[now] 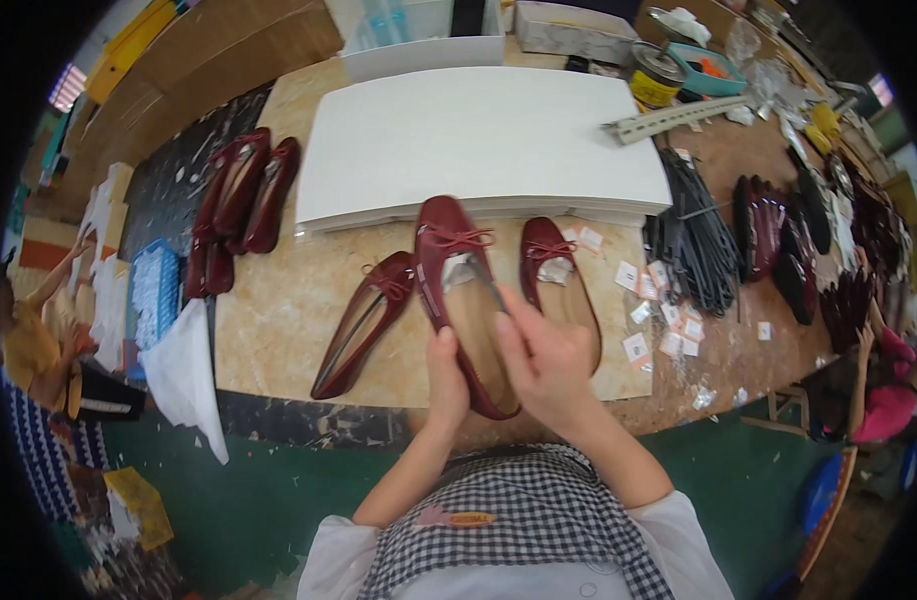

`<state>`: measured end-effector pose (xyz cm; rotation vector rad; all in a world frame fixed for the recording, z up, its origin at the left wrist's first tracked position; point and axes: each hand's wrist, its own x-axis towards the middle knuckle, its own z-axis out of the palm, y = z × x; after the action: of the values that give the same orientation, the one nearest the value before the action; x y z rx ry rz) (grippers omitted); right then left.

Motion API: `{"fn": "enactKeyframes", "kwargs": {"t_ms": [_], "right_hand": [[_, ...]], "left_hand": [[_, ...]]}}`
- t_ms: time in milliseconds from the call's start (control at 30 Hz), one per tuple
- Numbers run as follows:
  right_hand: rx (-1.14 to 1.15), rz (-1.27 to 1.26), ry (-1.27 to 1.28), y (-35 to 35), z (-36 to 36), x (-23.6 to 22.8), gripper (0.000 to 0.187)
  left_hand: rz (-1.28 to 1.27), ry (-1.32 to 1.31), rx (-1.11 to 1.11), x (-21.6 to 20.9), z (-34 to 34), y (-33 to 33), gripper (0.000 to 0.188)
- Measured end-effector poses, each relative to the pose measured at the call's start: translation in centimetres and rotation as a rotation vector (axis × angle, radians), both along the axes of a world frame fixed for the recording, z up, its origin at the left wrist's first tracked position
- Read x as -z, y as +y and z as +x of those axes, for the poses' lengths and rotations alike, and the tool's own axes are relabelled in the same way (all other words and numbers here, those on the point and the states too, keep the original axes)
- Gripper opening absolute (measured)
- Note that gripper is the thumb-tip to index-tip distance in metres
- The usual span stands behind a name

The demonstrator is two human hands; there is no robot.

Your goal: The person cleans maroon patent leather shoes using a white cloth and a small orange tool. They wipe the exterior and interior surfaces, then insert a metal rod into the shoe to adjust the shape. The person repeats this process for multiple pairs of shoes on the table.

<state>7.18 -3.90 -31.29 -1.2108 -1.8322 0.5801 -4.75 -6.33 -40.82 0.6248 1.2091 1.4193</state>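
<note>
A glossy burgundy ballet flat with a bow (441, 222) is tilted above the table's front part, toe pointing away from me. My left hand (446, 378) is closed round the left side of its heel part. Over the shoe's opening, my right hand (551, 362) pinches a thin dark strip (490, 284) whose far end reaches toward crumpled pale paper in the toe. To the left lies a matching flat (391, 272) with a dark strip lengthwise inside. Another flat (545, 236), also with paper in its toe, lies at the right, partly behind my right hand.
Behind the shoes is a stack of white sheets (469, 130). More burgundy flats (264, 205) sit at the left, above a blue basket (154, 290). A bundle of black strips (697, 240) and small labels (669, 315) lie right. Other people (884, 400) work at both sides.
</note>
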Motion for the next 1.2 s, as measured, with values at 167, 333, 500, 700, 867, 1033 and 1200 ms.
{"fn": "enactKeyframes", "kwargs": {"t_ms": [167, 333, 500, 700, 867, 1033, 1200], "right_hand": [[-0.044, -0.289, -0.3, -1.5, -0.8, 2.5, 0.037], [-0.039, -0.389, 0.025, 1.3, 8.9, 3.5, 0.029], [0.686, -0.346, -0.71, 7.1, 23.4, 9.0, 0.033], [0.656, -0.337, -0.48, 6.0, 24.5, 7.4, 0.027], [0.645, -0.36, -0.258, 2.9, 24.3, 4.9, 0.031], [0.523, -0.445, -0.177, 0.6, 19.9, 0.8, 0.043], [0.017, -0.696, 0.209, -3.7, 11.6, -3.1, 0.037]], "left_hand": [[-0.082, -0.03, 0.03, 2.7, -0.6, -0.6, 0.06], [-0.13, 0.4, 0.154, -0.2, -4.6, 0.4, 0.048], [0.104, 0.955, 0.259, -6.2, -1.6, 1.8, 0.066], [0.04, 0.973, 0.542, -1.5, 3.3, 5.2, 0.072], [-0.186, -0.035, 0.463, -0.2, 3.7, 2.0, 0.051], [-0.514, -0.602, 0.571, -2.0, 2.3, 0.8, 0.049], [-0.16, -0.187, 0.277, -3.5, -0.9, 2.7, 0.056]]}}
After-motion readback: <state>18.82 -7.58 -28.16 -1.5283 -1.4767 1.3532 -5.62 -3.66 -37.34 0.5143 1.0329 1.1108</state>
